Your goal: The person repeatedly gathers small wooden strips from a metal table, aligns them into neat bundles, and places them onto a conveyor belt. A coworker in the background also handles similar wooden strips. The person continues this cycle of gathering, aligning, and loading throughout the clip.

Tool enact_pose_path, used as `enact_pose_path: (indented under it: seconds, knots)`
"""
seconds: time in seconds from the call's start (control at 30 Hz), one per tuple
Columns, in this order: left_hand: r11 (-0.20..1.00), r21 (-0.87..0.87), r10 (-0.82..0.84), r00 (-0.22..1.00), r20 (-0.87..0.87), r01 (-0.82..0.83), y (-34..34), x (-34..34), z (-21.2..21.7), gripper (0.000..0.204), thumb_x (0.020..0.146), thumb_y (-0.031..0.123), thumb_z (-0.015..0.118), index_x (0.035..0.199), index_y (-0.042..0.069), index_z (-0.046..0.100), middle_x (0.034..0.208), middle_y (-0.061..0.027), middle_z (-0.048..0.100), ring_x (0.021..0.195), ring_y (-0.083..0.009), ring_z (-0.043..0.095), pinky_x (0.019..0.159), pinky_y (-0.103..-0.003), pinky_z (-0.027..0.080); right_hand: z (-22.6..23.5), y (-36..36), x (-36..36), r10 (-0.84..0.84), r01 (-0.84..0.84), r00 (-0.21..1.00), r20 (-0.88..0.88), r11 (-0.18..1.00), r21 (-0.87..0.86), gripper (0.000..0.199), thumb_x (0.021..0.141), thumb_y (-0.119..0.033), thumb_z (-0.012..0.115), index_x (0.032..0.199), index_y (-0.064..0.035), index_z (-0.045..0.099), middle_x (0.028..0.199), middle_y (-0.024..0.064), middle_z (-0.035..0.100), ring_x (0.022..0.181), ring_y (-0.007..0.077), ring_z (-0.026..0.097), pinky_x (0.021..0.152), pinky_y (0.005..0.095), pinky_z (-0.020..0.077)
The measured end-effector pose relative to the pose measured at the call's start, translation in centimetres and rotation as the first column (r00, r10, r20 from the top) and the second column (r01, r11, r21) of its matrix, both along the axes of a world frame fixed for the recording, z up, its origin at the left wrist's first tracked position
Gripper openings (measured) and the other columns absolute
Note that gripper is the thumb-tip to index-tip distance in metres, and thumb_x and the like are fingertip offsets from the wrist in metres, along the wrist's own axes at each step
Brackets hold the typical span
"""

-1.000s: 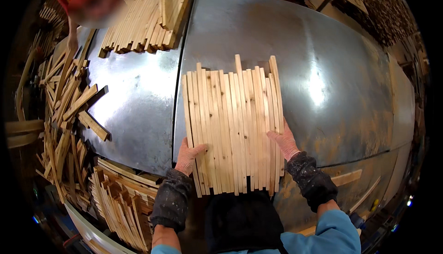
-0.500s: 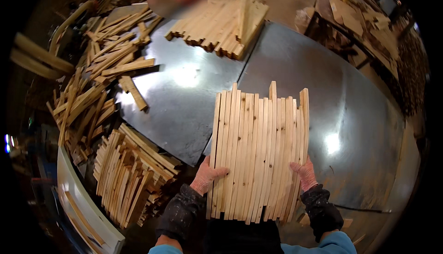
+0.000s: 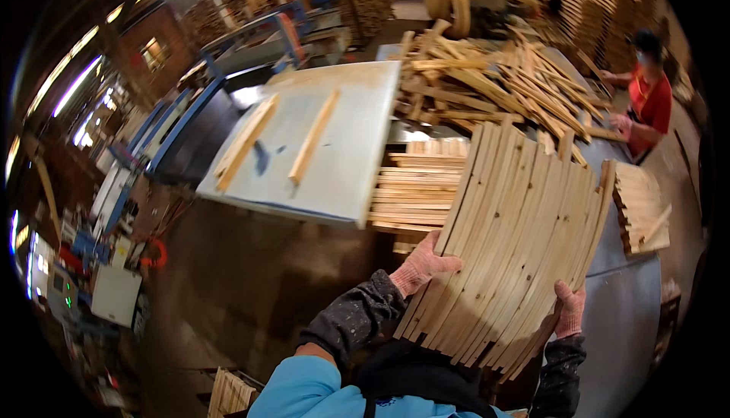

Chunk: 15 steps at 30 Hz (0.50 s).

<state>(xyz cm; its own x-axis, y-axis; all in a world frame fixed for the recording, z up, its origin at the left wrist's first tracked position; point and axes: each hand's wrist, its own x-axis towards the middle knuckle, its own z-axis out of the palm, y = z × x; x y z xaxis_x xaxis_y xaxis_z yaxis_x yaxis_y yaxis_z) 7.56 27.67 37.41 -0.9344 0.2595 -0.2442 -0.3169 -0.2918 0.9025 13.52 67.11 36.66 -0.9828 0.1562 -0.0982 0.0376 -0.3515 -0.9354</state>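
A wide bundle of narrow wooden strips (image 3: 506, 239) is pressed together side by side between my two hands, in front of my body. My left hand (image 3: 426, 264), in a pink knit glove, grips its left edge with the thumb laid over the top face. On the opposite edge my right hand (image 3: 569, 309), gloved alike, clamps the strips, its thumb up. The strips' far ends are uneven, a few sticking out. Beyond the bundle's left edge lies a stack of wooden strips (image 3: 418, 190), partly hidden by the bundle.
A pale machine table (image 3: 342, 152) with two loose strips stands at the left. Scattered strips (image 3: 502, 76) heap up ahead. At right, a co-worker in red (image 3: 650, 102) stands by a metal table (image 3: 627, 296) bearing another group of strips (image 3: 642, 205). Concrete floor (image 3: 228, 281) lies left.
My view has swung left, bringing the pale machine table and the co-worker into sight. The bundle, still between both hands, now tilts with its far end to the right.
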Motion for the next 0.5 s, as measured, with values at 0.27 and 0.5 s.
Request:
enact_pose_path:
  seconds: [0.27, 0.5]
  knots:
    - [0.911, -0.016, 0.412, 0.911, -0.016, -0.413, -29.5, 9.7, 4.2, 0.068, 0.087, 0.008, 0.087, 0.146, 0.001, 0.053, 0.128, -0.0093, 0.069, 0.114, -0.0203, 0.069, 0.102, -0.037, 0.058, 2.8, -29.4, -7.6, 0.403, -0.401, 0.915, -0.007, 0.913, 0.079, 0.074, 0.087, -0.009, 0.085, 0.154, -0.0013, 0.053, 0.135, 0.0095, 0.071, 0.118, 0.0224, 0.071, 0.104, 0.0381, 0.0570]
    - [0.775, 0.014, 0.632, 0.773, -0.055, -0.632, -44.9, 15.1, 5.2, 0.075, 0.084, 0.012, 0.090, 0.147, 0.003, 0.052, 0.130, -0.0109, 0.070, 0.115, -0.0225, 0.070, 0.103, -0.039, 0.060, 5.6, -49.4, -13.4, 0.649, -0.642, 0.761, -0.004, 0.754, 0.140, 0.074, 0.092, -0.006, 0.085, 0.157, -0.0004, 0.049, 0.131, 0.0123, 0.071, 0.113, 0.0219, 0.072, 0.097, 0.0354, 0.0614]
